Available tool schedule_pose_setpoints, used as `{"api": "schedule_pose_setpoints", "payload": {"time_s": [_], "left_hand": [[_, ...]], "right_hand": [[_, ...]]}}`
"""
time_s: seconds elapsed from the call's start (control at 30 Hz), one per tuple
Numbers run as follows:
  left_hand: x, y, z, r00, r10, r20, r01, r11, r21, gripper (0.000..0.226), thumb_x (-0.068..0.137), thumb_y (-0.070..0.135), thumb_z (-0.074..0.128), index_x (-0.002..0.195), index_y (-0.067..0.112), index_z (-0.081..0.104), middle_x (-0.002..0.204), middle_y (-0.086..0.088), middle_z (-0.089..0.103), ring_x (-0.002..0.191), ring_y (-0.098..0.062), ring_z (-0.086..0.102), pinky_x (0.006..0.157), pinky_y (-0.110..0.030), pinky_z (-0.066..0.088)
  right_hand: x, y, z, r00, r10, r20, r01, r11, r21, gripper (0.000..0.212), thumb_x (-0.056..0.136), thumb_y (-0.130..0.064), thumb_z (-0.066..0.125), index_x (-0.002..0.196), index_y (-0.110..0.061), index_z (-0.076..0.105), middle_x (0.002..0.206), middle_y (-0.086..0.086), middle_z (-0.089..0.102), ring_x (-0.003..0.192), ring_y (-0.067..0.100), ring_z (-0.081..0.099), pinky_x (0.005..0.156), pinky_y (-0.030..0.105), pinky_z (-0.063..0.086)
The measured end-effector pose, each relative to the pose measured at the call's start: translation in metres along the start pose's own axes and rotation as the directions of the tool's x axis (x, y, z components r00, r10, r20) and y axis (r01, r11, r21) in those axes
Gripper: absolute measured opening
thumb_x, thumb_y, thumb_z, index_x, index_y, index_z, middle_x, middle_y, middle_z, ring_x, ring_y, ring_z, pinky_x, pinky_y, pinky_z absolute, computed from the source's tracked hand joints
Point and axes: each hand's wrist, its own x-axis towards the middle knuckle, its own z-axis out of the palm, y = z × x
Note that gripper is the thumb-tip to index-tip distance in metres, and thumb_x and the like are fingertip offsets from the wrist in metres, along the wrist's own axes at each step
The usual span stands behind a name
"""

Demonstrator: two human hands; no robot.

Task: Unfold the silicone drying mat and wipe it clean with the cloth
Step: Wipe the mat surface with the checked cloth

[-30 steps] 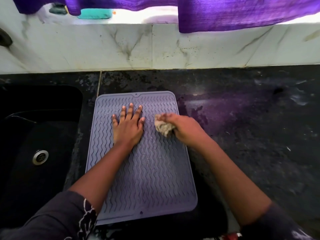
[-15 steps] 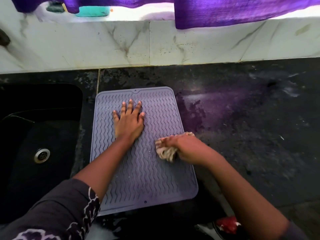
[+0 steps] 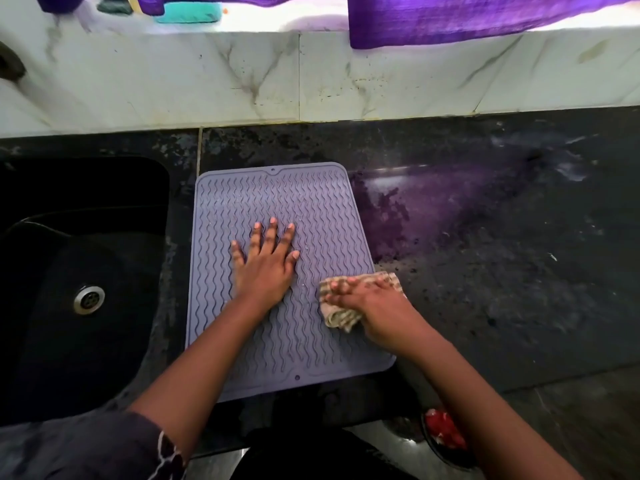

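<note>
Just right of the sink (image 3: 104, 202), the silicone drying mat (image 3: 311, 209) lies unfolded, its long axis running from the wall toward the person. It is pressed down by the left hand (image 3: 265, 268), spread flat. The cloth (image 3: 337, 318), pressed under the nearly straight fingers of the right hand (image 3: 374, 299), has been drawn nearer, to the mat edge away from the sink. Wiping is judged to be well under way.

The dark counter (image 3: 485, 306) bears the grey ribbed mat (image 3: 277, 195), flat beneath the spread fingers (image 3: 272, 233) of the left hand (image 3: 265, 275).
</note>
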Motion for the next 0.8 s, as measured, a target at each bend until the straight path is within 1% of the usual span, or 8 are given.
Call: {"api": "schedule_pose_setpoints", "payload": {"time_s": [0.13,0.23,0.3,0.43,0.53,0.6,0.7,0.8], "left_hand": [[-0.003,0.0,0.004,0.998,0.008,-0.067,-0.008,1.0,0.007,0.054,0.099,0.047,0.014,0.149,0.039,-0.003,0.16,0.005,-0.007,0.147,-0.022,-0.01,0.113,-0.056,-0.008],[-0.003,0.001,0.005,0.996,0.007,-0.091,-0.006,1.0,0.015,0.053,0.099,0.048,0.013,0.149,0.039,-0.001,0.16,0.005,-0.005,0.147,-0.021,-0.008,0.114,-0.057,-0.005],[-0.004,0.001,0.005,0.995,0.009,-0.098,-0.008,1.0,0.01,0.053,0.098,0.048,0.014,0.149,0.039,0.0,0.16,0.005,-0.003,0.147,-0.021,-0.006,0.115,-0.057,-0.004],[-0.003,0.001,0.005,0.995,0.005,-0.098,-0.004,1.0,0.007,0.053,0.098,0.048,0.014,0.149,0.039,0.001,0.16,0.006,-0.002,0.147,-0.021,-0.005,0.115,-0.057,-0.004],[-0.003,0.0,0.005,0.995,0.002,-0.099,-0.001,1.0,0.015,0.053,0.098,0.048,0.014,0.149,0.039,0.001,0.161,0.005,-0.001,0.148,-0.021,-0.005,0.114,-0.057,-0.004],[-0.003,0.0,0.005,0.995,0.003,-0.102,-0.001,1.0,0.011,0.053,0.098,0.048,0.013,0.149,0.039,0.001,0.161,0.005,-0.001,0.148,-0.021,-0.004,0.114,-0.057,-0.004],[-0.003,0.0,0.005,0.994,0.008,-0.105,-0.007,1.0,0.004,0.053,0.098,0.048,0.013,0.149,0.039,0.002,0.16,0.005,-0.001,0.147,-0.021,-0.004,0.115,-0.057,-0.004],[-0.004,0.0,0.005,0.994,0.005,-0.107,-0.005,1.0,0.0,0.053,0.099,0.048,0.013,0.15,0.039,0.002,0.16,0.006,-0.001,0.147,-0.02,-0.005,0.115,-0.057,-0.004]], "right_hand": [[0.009,0.007,-0.02,0.994,0.087,-0.069,-0.072,0.978,0.197,0.056,0.085,0.002,0.045,0.131,-0.029,0.048,0.128,0.0,0.058,0.111,0.023,0.056,0.1,0.04,0.041],[0.046,0.009,-0.016,0.964,0.153,-0.219,-0.13,0.985,0.115,0.059,0.087,0.0,0.047,0.135,-0.033,0.042,0.143,-0.002,0.044,0.129,0.021,0.042,0.113,0.05,0.021],[0.056,0.005,-0.003,0.976,0.141,-0.163,-0.143,0.99,0.0,0.065,0.087,0.001,0.045,0.141,-0.033,0.031,0.152,0.001,0.028,0.139,0.018,0.025,0.114,0.048,0.011],[0.024,0.006,0.015,0.99,0.076,-0.122,-0.076,0.997,0.007,0.067,0.086,0.002,0.039,0.143,-0.032,0.026,0.153,-0.001,0.025,0.141,0.016,0.021,0.115,0.041,0.008],[-0.006,0.002,0.014,1.0,0.016,-0.024,-0.016,1.0,0.005,0.067,0.084,0.001,0.039,0.143,-0.029,0.029,0.152,-0.001,0.029,0.139,0.016,0.025,0.114,0.037,0.012],[-0.013,0.003,0.004,1.0,0.015,0.017,-0.016,0.999,0.041,0.065,0.083,0.002,0.041,0.14,-0.029,0.035,0.145,0.001,0.042,0.13,0.02,0.04,0.109,0.036,0.026],[0.005,0.004,-0.023,0.986,0.119,-0.119,-0.091,0.972,0.218,0.05,0.09,-0.002,0.044,0.134,-0.027,0.044,0.125,0.003,0.059,0.1,0.019,0.056,0.096,0.038,0.044],[0.047,0.012,-0.023,0.959,0.113,-0.261,-0.085,0.99,0.115,0.054,0.089,0.001,0.046,0.136,-0.027,0.042,0.139,0.003,0.049,0.123,0.02,0.047,0.109,0.048,0.028]]}}
